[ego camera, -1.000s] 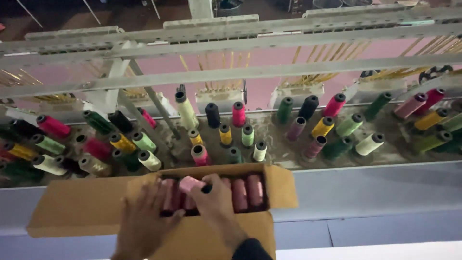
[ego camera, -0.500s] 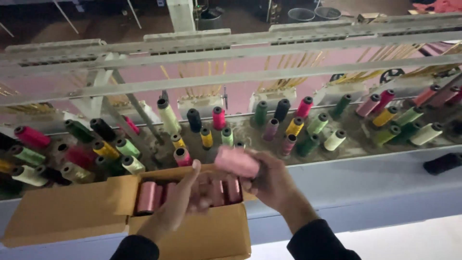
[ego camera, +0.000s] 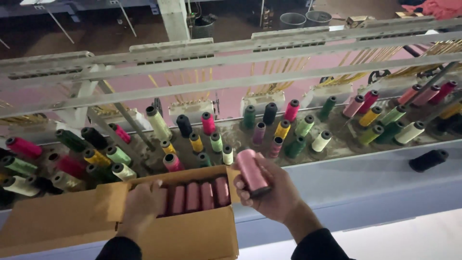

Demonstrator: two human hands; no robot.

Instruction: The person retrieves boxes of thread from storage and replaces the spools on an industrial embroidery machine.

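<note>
1. A person's right hand (ego camera: 272, 192) grips one pink thread spool (ego camera: 251, 171), fingers closed around it, held just off the 3 o'clock edge of an open cardboard box (ego camera: 192, 240), near the lower middle of the view.
2. The left hand (ego camera: 143, 204) rests inside the box at its 9 o'clock end, fingers curled over the contents; whether they grip anything cannot be told.
3. Four more pink spools (ego camera: 199, 195) lie side by side in the box; any further ones lie hidden under the left hand.
4. Beyond the box, at 12 o'clock, dozens of upright thread cones (ego camera: 208, 123) in pink, green, yellow, cream and black crowd a dusty rack; the rows are cut off at both edges, so no full count is possible.
5. One black spool (ego camera: 428, 160) lies alone on its side at 3 o'clock, on a pale grey ledge (ego camera: 361, 173).
6. Long grey metal bars (ego camera: 231, 82) cross above pink fabric (ego camera: 231, 98); the dim workshop floor behind, with two round bins (ego camera: 305, 19), is hard to make out.
</note>
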